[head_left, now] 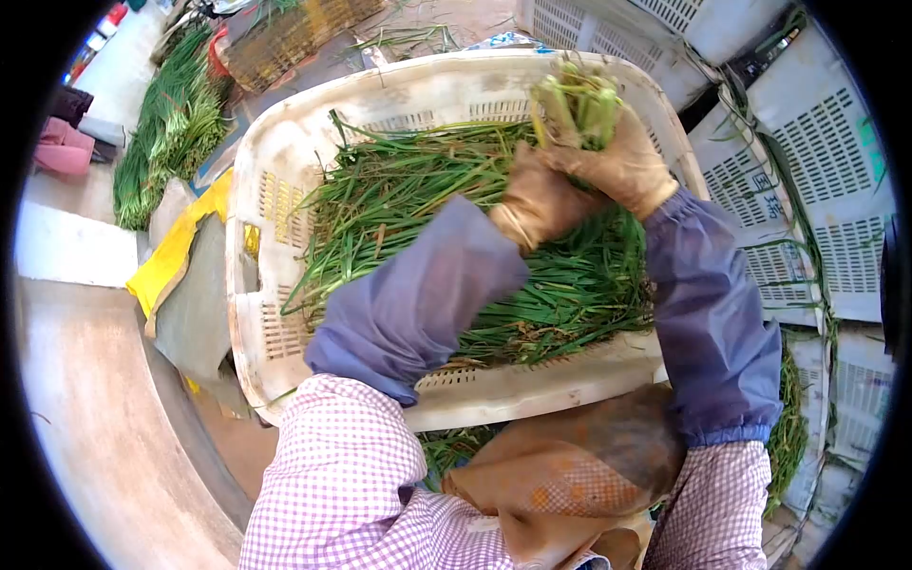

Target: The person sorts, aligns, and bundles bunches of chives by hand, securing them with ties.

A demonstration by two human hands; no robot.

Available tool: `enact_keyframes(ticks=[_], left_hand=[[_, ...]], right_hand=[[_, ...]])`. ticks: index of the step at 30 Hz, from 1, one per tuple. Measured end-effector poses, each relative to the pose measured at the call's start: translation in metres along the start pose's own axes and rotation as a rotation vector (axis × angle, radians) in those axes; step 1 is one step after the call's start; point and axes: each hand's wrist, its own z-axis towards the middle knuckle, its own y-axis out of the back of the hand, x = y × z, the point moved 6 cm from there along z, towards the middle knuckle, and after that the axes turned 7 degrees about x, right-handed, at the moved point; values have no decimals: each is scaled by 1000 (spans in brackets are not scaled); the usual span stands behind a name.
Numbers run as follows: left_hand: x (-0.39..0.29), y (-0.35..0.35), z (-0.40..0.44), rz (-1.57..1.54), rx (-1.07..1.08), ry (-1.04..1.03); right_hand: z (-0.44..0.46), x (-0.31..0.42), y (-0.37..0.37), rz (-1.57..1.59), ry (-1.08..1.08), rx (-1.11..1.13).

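Observation:
My right hand (627, 163), in a brown glove, is closed round a bunch of chives (581, 106) over the far right part of a white plastic basket (313, 106). The pale stem ends point up and away from me. Just left of it, my left hand (549, 198), gloved too, is pressed against the same bunch, its fingers wrapped and partly hidden by the right hand. Beneath both hands, loose chives (399, 204) lie in the basket, mixed with some dry brown leaves.
Piled chives (176, 133) lie on the left beyond a yellow cloth (190, 247). White slotted crates (807, 142) stand along the right side. A woven box (294, 38) sits at the back left. Brown apron fabric (579, 456) covers my lap below the basket.

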Motion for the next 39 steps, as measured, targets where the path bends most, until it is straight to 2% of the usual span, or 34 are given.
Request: enact_keyframes(ticks=[1, 3, 4, 5, 7, 8, 9, 11, 12, 14, 15, 17, 19, 21, 22, 23, 25, 26, 27, 28, 29, 30, 31, 32, 33, 35, 37, 39], left_hand=[[1, -13, -1, 324, -14, -27], [-4, -28, -12, 650, -28, -48], [-25, -39, -19, 799, 40, 13], [-36, -43, -29, 889, 24, 58], [-48, -41, -42, 975, 21, 101], [-43, -29, -47, 960, 9, 188], [-36, -13, -54, 942, -1, 278], [-44, 38, -68, 1312, -159, 259], [-31, 73, -84, 1488, -164, 459], [3, 140, -132, 1478, -164, 792], [9, 153, -149, 1577, -75, 770], [3, 153, -152, 1454, -82, 747], [26, 187, -145, 1293, -127, 681], [-7, 150, -114, 1326, -141, 701], [-8, 141, -87, 1168, -105, 525], [-6, 132, -59, 1003, -72, 368], [-96, -34, -15, 798, 144, 186], [-130, -111, 7, 605, 437, 49], [-176, -174, 5, 658, 372, 31], [-210, -231, 5, 711, 606, -250], [-244, -285, -1, 704, 824, -542], [-271, -323, -11, 702, 837, -547], [-283, -361, -23, 674, 996, -365], [-282, -388, -40, 647, 1090, -279], [-270, -404, -51, 603, 1150, -192], [-235, -432, -84, 452, 1220, 31], [-181, -438, -123, 216, 1185, 319], [-130, -433, -163, -50, 1087, 584]], right_hand=[[-7, -7, 1, -1, 3, 6], [-22, -23, 5, 164, 42, -135], [-26, -27, 3, 305, -30, -101], [-31, -28, 5, 307, -31, -109], [-47, -38, 18, 296, -26, -297], [-59, -52, 26, 554, 19, -508], [-68, -58, 41, 549, 11, -519], [-105, -71, 102, 611, 74, -715], [-130, -70, 129, 641, 113, -776], [-189, -57, 181, 656, 106, -922], [-221, -44, 202, 647, 60, -1012], [-279, -1, 240, 637, 59, -1099], [-352, 26, 274, 592, 52, -1214], [-414, 29, 316, 407, 110, -1365], [-430, 42, 319, 323, 120, -1415], [-441, 47, 319, 389, 148, -1443], [-447, 78, 313, 464, 330, -1395], [-445, 98, 306, 497, 378, -1335], [-445, 117, 300, 538, 429, -1272], [-444, 127, 297, 557, 415, -1169], [-450, 142, 293, 553, 422, -1181], [-453, 160, 287, 557, 445, -1162], [-455, 178, 278, 562, 465, -1149], [-438, 201, 241, 836, 492, -987], [-454, 190, 246, 755, 488, -1108], [-485, 164, 233, 985, 366, -1242], [-529, 140, 211, 798, 466, -1141], [-565, 87, 172, 859, 170, -1347]])
